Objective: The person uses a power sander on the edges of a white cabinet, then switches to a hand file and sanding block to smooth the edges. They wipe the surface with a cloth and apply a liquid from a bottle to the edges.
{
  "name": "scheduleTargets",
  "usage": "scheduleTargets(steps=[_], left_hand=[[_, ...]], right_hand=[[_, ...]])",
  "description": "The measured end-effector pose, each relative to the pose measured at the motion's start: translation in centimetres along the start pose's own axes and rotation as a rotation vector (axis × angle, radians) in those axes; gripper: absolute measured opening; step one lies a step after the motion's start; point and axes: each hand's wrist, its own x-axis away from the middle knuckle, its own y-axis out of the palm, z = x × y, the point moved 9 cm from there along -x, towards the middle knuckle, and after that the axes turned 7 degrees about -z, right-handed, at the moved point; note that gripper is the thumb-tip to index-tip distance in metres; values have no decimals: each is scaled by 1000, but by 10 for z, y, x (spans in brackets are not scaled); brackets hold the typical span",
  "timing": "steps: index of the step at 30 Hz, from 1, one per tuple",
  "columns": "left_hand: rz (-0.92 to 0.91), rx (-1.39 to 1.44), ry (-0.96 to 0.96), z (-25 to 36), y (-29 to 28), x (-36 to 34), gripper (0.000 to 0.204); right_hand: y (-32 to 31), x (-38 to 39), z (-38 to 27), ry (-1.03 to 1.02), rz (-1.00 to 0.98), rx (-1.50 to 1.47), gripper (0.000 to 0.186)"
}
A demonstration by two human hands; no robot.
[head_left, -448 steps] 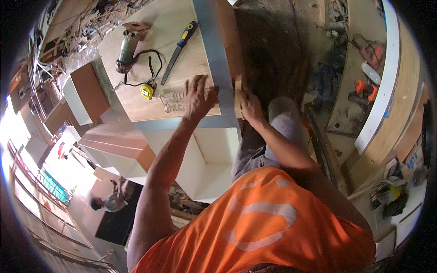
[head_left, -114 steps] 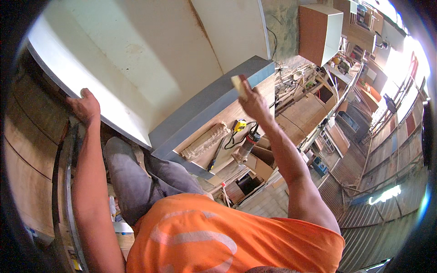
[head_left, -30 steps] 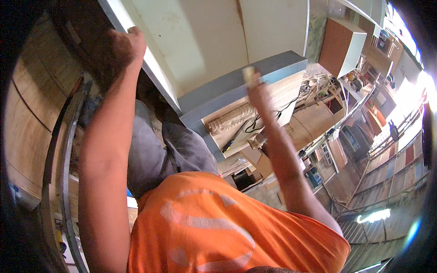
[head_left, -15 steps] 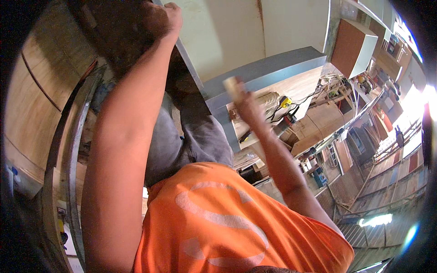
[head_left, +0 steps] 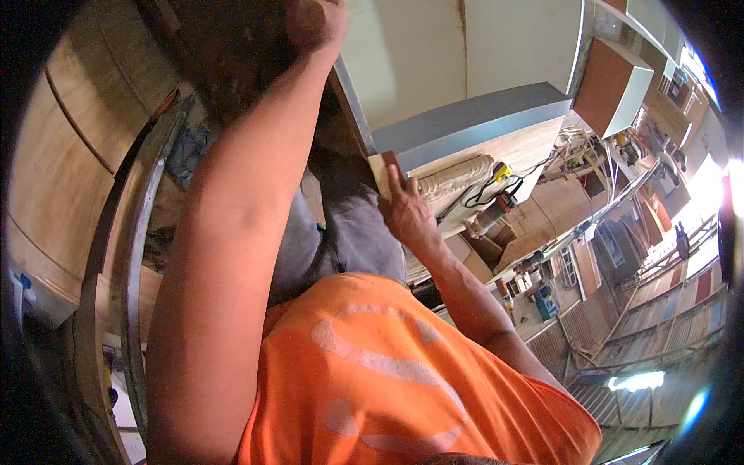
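My right hand [head_left: 412, 211] is closed around a small pale sanding block [head_left: 379, 175] with a reddish-brown face. The block rests against the near left corner of a grey-painted edge strip [head_left: 480, 116]. This strip borders a large pale panelled piece [head_left: 411, 62]. At the upper rim of the view, my left hand [head_left: 319, 25] is curled at the dark left edge of that piece. Its fingers are partly cut off and hidden, so what it grips cannot be made out.
Beyond the strip, a wooden surface [head_left: 535, 147] bears a corded power tool [head_left: 505, 200] and a yellow tool [head_left: 502, 172]. A brown and white box [head_left: 608, 81] stands at the far right. Plywood sheets [head_left: 58, 194] and a curved metal-edged rail [head_left: 147, 201] are on the left.
My right hand has brought the block down and left, from over the grey strip to its near corner. My left hand stays curled at the edge while the view shifts slightly.
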Motion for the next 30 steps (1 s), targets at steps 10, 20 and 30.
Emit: scheduleTargets(steps=[10,20,30], left_hand=[[-73,130,-78,2,-1,6,41],[-236,9,881,69,21,137,56],[-942,-55,762,116,145,349,60]], right_hand=[[-8,-4,11,-27,-72,-122,79],[-204,-48,369,195,1028,-1020,70],[-56,-99,472,32,1740,-1875,38]])
